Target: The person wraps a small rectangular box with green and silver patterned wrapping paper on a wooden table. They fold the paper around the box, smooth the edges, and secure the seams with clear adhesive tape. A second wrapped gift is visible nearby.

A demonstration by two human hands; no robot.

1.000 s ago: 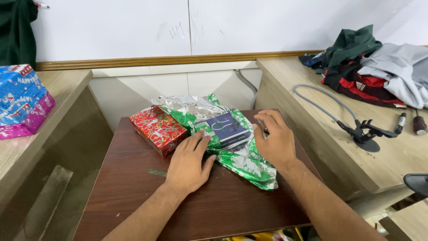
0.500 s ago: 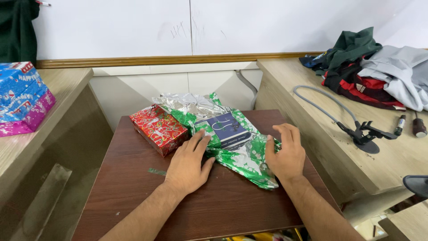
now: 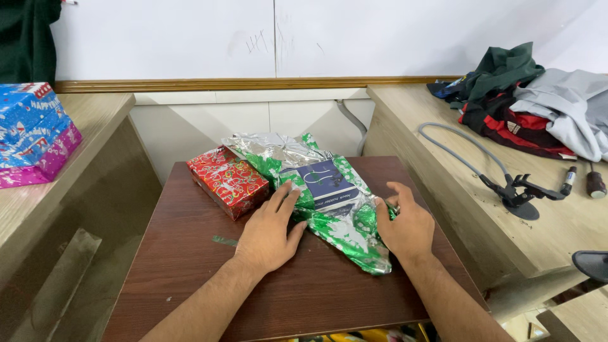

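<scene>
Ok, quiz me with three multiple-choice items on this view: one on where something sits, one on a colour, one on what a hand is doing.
1. Where is the red wrapped box?
A. Left of the green foil wrapping paper on the brown table
B. On the right-hand counter
C. Under the clothes

2. What colour is the small box lying on the wrapping paper?
A. Yellow
B. Dark blue
C. White

3. What is the right hand doing?
A. Holding a pen in the air
B. Resting on the clothes
C. Gripping the right edge of the wrapping paper

Answers: 1 A, it lies on the table against the paper's left side. 2 B, its top face is dark blue. 3 C, its fingers curl over the foil edge, while the left hand presses flat on the paper.
</scene>
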